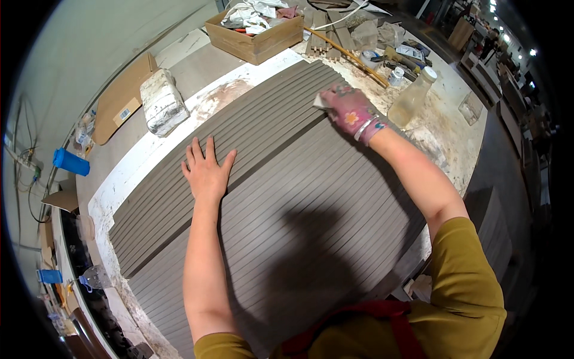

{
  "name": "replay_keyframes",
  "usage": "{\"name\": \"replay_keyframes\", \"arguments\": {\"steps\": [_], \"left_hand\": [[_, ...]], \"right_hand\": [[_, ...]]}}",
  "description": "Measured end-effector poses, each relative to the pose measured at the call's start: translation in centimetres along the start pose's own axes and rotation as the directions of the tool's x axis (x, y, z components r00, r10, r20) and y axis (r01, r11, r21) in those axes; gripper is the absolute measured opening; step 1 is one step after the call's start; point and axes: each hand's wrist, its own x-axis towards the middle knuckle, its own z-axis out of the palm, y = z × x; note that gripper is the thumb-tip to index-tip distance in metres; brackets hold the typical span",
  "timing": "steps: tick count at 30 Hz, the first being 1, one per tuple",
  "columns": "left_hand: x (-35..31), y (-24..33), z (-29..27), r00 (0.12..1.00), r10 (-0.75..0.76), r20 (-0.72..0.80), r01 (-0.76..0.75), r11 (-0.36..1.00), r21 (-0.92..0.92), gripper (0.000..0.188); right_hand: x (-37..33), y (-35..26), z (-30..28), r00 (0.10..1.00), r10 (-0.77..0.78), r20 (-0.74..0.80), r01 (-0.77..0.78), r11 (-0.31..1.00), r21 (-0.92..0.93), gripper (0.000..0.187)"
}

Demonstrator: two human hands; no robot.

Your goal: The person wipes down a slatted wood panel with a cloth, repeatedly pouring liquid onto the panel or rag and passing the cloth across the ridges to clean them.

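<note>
A large grey grooved panel lies across the stained white workbench. My bare left hand rests flat on the panel with fingers spread, holding nothing. My right hand, in a pink flowered glove, reaches to the panel's far edge and presses a small pale cloth or pad against the grooves.
A clear plastic bottle of yellowish liquid stands just right of the gloved hand. A cardboard box of rags sits at the back, beside wood strips and small tools. A white wrapped block and a blue cup lie to the left.
</note>
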Motion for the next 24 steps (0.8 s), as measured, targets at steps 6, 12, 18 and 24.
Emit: {"name": "replay_keyframes", "arguments": {"steps": [6, 12, 18, 24], "left_hand": [[0.0, -0.2, -0.1, 1.000, -0.018, 0.021, 0.018, 1.000, -0.002, 0.074], [0.0, 0.3, -0.1, 1.000, -0.005, 0.024, 0.006, 1.000, -0.019, 0.075], [0.1, -0.1, -0.1, 1.000, -0.007, 0.019, 0.007, 1.000, -0.012, 0.074], [-0.1, -0.3, 0.0, 1.000, 0.001, 0.013, -0.001, 1.000, 0.003, 0.074]], "right_hand": [[-1.9, -6.9, 1.5, 0.893, -0.324, -0.311, 0.370, 0.924, 0.100, 0.027], [-0.1, 3.3, 2.3, 0.985, -0.103, -0.136, 0.099, 0.994, -0.039, 0.025], [0.1, 1.5, 0.3, 0.919, -0.305, -0.250, 0.329, 0.942, 0.062, 0.039], [-0.2, 0.0, 0.7, 0.964, -0.228, -0.138, 0.239, 0.969, 0.066, 0.030]]}}
